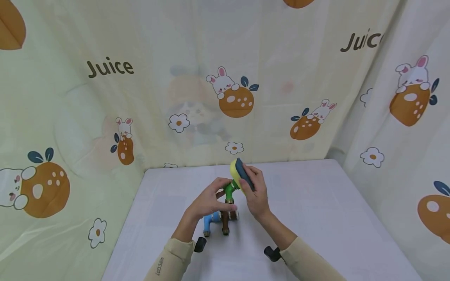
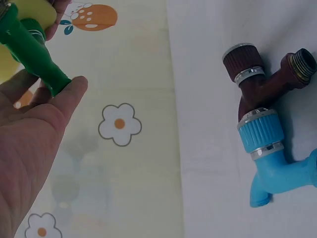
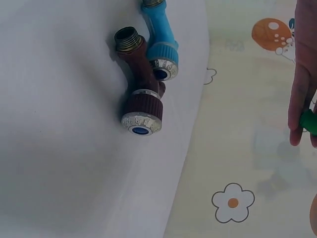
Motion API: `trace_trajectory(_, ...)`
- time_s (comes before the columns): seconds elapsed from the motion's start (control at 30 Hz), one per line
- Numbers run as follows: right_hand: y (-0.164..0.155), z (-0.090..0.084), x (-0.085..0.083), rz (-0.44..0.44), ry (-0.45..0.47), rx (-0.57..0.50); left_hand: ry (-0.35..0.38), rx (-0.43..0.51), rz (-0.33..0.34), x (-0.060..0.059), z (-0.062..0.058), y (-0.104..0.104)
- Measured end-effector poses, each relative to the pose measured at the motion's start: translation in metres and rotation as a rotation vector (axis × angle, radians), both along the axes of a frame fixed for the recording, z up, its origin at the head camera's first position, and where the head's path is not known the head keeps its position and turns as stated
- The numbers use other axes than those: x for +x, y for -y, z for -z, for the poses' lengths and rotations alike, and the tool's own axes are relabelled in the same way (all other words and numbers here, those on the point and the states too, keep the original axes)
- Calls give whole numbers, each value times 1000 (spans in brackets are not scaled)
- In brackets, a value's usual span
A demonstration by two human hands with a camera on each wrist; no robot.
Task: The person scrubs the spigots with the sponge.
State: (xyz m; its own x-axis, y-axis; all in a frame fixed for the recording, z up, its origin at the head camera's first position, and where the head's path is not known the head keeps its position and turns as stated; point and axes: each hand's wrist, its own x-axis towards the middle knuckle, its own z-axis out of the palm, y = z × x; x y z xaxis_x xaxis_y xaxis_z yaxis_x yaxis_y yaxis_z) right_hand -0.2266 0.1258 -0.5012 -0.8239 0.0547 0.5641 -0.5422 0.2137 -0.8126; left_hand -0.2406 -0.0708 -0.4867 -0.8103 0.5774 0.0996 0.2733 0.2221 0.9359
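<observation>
Above the white table [image 1: 316, 203] my left hand [image 1: 215, 196] grips a green plastic tap [image 1: 230, 191] by its body; in the left wrist view the thumb presses the green tap [image 2: 33, 52]. My right hand [image 1: 254, 186] holds a yellow sponge with a dark scouring face [image 1: 240, 174] against the tap's upper end. A blue tap [image 1: 210, 222] and a brown tap [image 1: 225, 225] lie side by side on the table just below my hands. The wrist views show the brown tap [image 3: 141, 94] touching the blue tap [image 3: 161, 44] at their ribbed knobs.
A cream cloth printed with rabbits, oranges and the word "Juice" [image 1: 110, 67] walls the table at the back and on both sides. Black wrist mounts [image 1: 272, 253] sit on both sleeves. Bare tabletop stretches left and right of the taps.
</observation>
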Motion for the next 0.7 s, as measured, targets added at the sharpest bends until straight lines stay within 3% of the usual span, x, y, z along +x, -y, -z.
trace_trajectory(0.17,-2,7,-7,12,-54,112,-14,-28,-3,1,2,-4)
trace_trajectory(0.3,-4,6,-9,45,-61,184,-76,-56,-47,4,3,-8)
trace_trajectory(0.57,-9,2,-16,120,25,173,-231,-105,-102,6,5,-16)
trace_trajectory(0.7,-11,1,-19,136,104,162,-269,-154,-120,7,5,-18)
